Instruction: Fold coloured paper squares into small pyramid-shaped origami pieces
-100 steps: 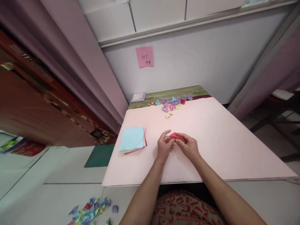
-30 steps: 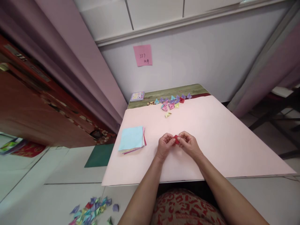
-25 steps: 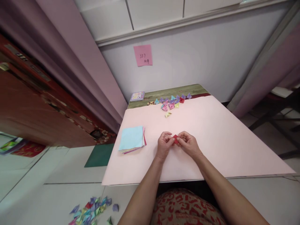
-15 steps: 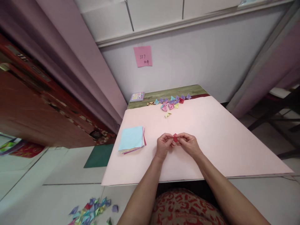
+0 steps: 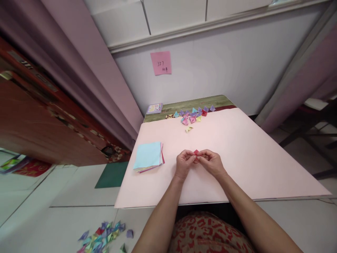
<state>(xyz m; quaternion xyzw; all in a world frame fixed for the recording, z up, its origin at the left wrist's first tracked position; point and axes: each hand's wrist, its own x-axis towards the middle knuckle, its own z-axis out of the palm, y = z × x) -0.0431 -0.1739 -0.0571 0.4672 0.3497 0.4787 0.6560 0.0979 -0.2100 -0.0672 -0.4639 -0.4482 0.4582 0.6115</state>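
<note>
Between the fingertips of both hands is a small piece of folded red paper [image 5: 196, 152], just above the pink-covered table [image 5: 242, 151]. My left hand [image 5: 185, 162] pinches its left side, thumb against fingers. On the opposite side my right hand [image 5: 211, 162] pinches it too, and the thumbs nearly meet. Most of the paper is hidden by the fingers. A stack of square paper [image 5: 147, 155], light blue on top, lies left of my hands. Beyond them sits a pale yellow folded paper piece [image 5: 189, 129].
Several folded paper pieces [image 5: 193, 119] lie along the table's far side. A printed pack [image 5: 154, 108] rests at the back left corner. More folded pieces [image 5: 102, 237] are heaped on the floor at lower left. A pink note [image 5: 161, 63] hangs on the wall.
The thumbs have come closer together over the red paper, and less of its lower part shows. Both hands stay in nearly the same place.
</note>
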